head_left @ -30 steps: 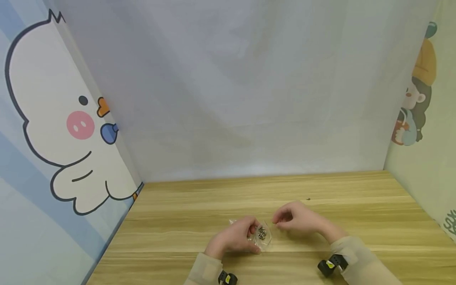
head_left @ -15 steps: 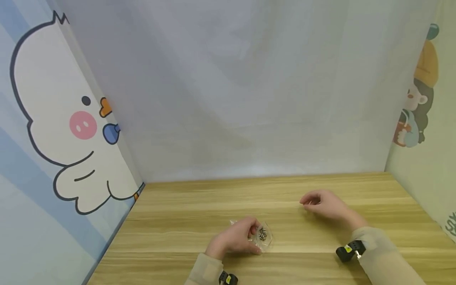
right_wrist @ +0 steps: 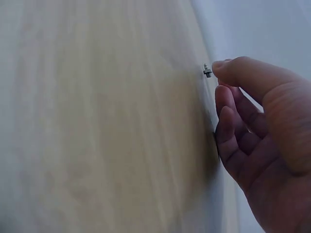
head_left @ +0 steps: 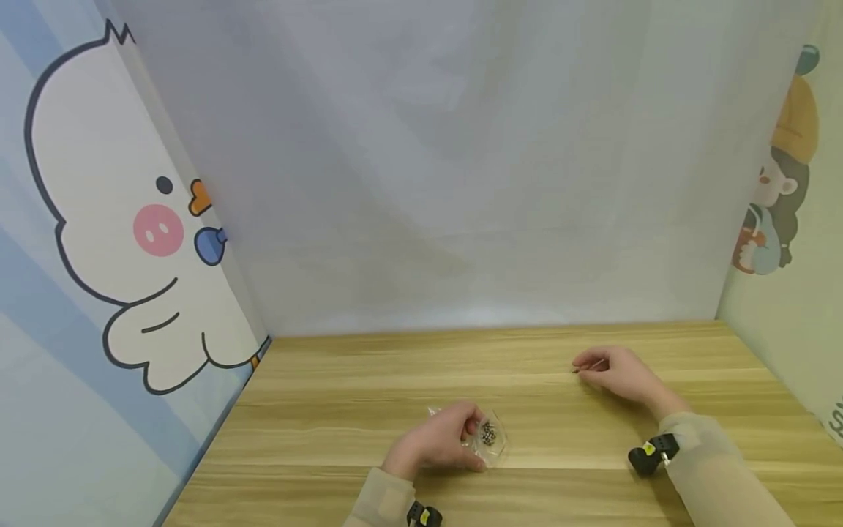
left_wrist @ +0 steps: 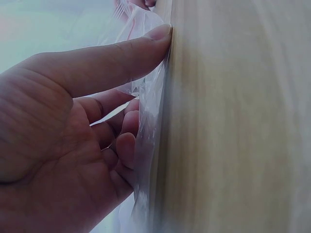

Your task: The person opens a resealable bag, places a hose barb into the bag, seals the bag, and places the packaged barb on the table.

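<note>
My left hand [head_left: 443, 437] holds a small clear plastic bag [head_left: 497, 443] on the table, its thumb and fingers spread about the bag's mouth. Inside lies a cluster of small, shiny metal pieces [head_left: 488, 433]. In the left wrist view, the thumb of the left hand [left_wrist: 63, 126] lies along the crinkled plastic bag [left_wrist: 148, 104]. Farther back on the right, my right hand [head_left: 622, 375] is low over the table, thumb and fingertips at one small dark metal piece [head_left: 575, 370]. The right wrist view shows this screw-like metal piece [right_wrist: 207, 71] just beyond the thumb tip of the right hand [right_wrist: 272, 131].
The wooden table [head_left: 329, 410] reaches back to a plain pale curtain [head_left: 487, 219]. Printed cartoon panels stand at the left [head_left: 99, 205] and right [head_left: 784, 293]. Each wrist carries a black camera [head_left: 648, 457].
My right hand has moved away from the bag, to the right and back, reaching the lone metal piece. The left hand stays at the bag. The head view has shifted slightly.
</note>
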### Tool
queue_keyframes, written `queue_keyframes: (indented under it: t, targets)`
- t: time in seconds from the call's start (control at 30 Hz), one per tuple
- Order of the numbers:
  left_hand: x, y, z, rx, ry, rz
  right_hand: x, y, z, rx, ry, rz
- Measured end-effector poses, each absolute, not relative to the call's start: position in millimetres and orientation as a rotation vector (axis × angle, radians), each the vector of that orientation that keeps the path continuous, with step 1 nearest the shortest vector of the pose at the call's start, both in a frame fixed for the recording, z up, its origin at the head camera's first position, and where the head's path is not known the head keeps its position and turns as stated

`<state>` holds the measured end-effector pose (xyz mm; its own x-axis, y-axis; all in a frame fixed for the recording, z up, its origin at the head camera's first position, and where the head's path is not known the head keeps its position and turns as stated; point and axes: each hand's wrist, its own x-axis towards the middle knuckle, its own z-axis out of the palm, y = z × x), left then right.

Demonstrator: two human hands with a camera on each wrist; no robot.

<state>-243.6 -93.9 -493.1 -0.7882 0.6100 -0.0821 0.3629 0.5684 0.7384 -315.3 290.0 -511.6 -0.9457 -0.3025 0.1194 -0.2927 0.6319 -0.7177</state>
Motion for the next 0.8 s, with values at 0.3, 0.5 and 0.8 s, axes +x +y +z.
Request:
queue_keyframes:
  t: [0.3, 0.5, 0.8]
  targets:
    - [-244.4, -93.8, -494.5, 0.778, 2.487, 1.048, -315.6, 289.4, -509.7, -0.524, 2.840, -1.158]
    - [-244.8, -94.1, -495.8, 0.785, 2.484, 1.050, -315.3, 287.8, -506.9, -0.542, 2.821, -1.111]
    - [-244.1, -94.5, -495.0, 0.777, 2.479, 1.056, -314.9, 283.8, -503.4, -0.545, 2.852, -1.059]
